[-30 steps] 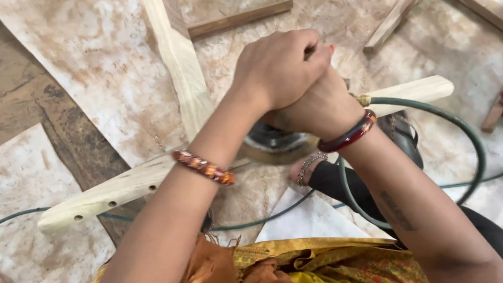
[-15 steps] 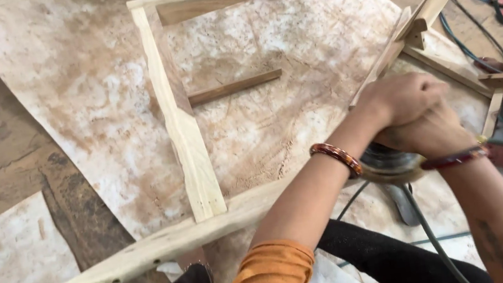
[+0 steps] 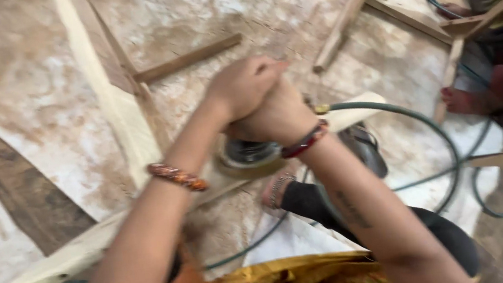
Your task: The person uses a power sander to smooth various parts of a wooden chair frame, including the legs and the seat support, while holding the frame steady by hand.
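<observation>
Both my hands are stacked on a round power sander [image 3: 248,156]. My left hand [image 3: 243,85] lies on top and my right hand [image 3: 277,119] grips the tool's body beneath it. The sanding disc rests on a pale wooden rail [image 3: 55,265] of a frame lying on the floor. A second pale rail [image 3: 106,89] runs away from it toward the top. A green hose [image 3: 418,121] leads off from the tool to the right. My foot [image 3: 276,189] presses beside the rail. The picture is blurred.
A worn sheet [image 3: 197,14] covers the floor under the frame. A thin brown stick [image 3: 187,58] lies on it. Another wooden frame [image 3: 415,12] stands at the upper right, where another person's foot [image 3: 460,100] shows. More hose loops [image 3: 494,195] lie at right.
The sander and both hands have slid left along the rail, back toward its middle. The view has swung with them, so the upright rail now sits further left.
</observation>
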